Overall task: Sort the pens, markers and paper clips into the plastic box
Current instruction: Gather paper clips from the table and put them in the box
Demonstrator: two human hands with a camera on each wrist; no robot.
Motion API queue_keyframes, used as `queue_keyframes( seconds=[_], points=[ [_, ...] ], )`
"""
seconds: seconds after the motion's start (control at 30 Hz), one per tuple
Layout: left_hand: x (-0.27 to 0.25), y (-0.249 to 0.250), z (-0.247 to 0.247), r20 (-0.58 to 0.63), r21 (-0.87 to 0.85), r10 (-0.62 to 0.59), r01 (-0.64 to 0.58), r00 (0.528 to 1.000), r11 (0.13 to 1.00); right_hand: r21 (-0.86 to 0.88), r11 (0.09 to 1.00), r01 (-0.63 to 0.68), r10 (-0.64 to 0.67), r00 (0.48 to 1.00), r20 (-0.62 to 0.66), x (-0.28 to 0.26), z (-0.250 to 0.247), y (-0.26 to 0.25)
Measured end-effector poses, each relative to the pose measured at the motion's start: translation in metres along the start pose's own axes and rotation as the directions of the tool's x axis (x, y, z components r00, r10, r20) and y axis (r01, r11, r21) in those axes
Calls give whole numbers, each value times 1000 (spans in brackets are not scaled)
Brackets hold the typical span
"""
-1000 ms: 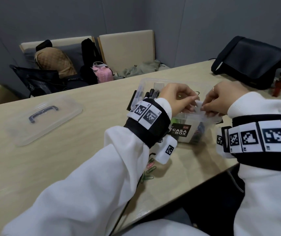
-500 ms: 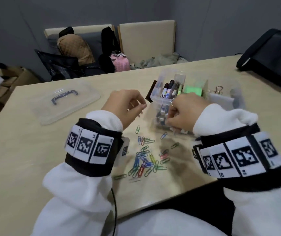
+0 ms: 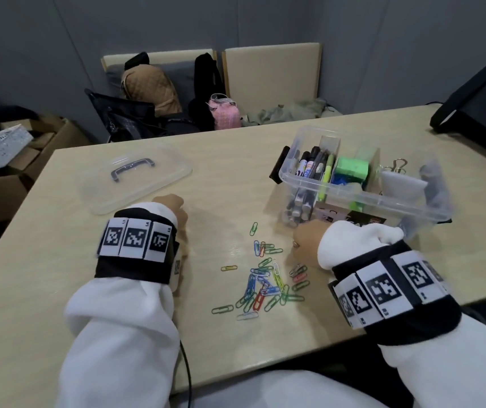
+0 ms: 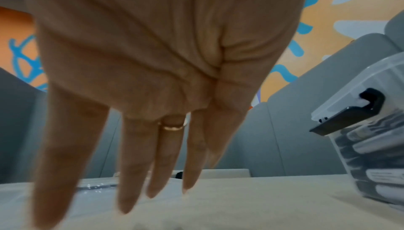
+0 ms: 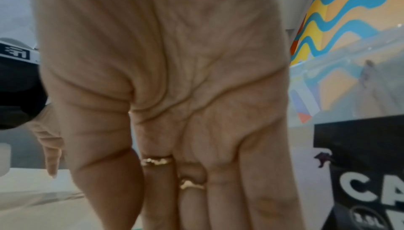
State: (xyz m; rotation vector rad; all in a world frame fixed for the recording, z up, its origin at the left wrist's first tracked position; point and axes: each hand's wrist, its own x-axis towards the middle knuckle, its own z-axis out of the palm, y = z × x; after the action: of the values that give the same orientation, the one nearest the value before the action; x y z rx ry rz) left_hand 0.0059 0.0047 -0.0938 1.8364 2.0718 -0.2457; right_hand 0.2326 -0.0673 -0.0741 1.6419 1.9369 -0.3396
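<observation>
Seen from the head view: a scatter of coloured wire paper clips (image 3: 261,282) lying loose on the pale wooden tabletop (image 3: 59,260) close to its near edge, between the two hands and touched by neither. Left hand (image 3: 174,209) set well to the left of the clips, near the flat clear plastic lid with a dark handle (image 3: 135,175); in the left wrist view its fingers (image 4: 133,164) straight and slightly spread, pointing down at the tabletop, holding nothing; fingertip contact with the surface too blurred to tell. Right hand (image 3: 306,240) just right of the clips and against the near wall of the clear plastic box with a black side latch (image 3: 362,198); in the right wrist view its fingers (image 5: 231,190) straight and pressed together, two with gold rings, tips cut off by the frame, nothing gripped. Box standing toward the far right of the tabletop, with dark markers and pens (image 3: 309,172) upright in its left compartment and a green block (image 3: 350,169) in the middle one. Black bag (image 3: 480,113) resting at the far right corner.
</observation>
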Motion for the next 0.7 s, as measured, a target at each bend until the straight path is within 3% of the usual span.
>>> queue_keyframes(
  seconds=[0.13, 0.27, 0.37, 0.47, 0.57, 0.7],
  points=[
    [1, 16, 6, 110, 65, 61, -68, 992, 996, -99, 994, 50, -44, 997, 59, 4, 8, -6],
    [-10, 45, 17, 190, 119, 227, -252, 955, 960, -105, 980, 167, -162, 985, 53, 3, 10, -20],
    [-31, 70, 25, 214, 125, 387, -418, 897, 900, -12, 978, 206, -206, 978, -32, -3, 3, -15],
    [-48, 68, 19, 168, 86, 504, -522, 847, 849, 66, 989, 135, -124, 982, -144, -5, -1, 6],
    [-60, 52, 8, 202, 160, 513, -545, 834, 823, 98, 995, 33, -21, 992, -126, -7, -2, 21],
    [-80, 50, 5, 368, 423, 386, -522, 846, 741, 61, 996, -69, 69, 998, 3, -6, 1, 20]
  ],
)
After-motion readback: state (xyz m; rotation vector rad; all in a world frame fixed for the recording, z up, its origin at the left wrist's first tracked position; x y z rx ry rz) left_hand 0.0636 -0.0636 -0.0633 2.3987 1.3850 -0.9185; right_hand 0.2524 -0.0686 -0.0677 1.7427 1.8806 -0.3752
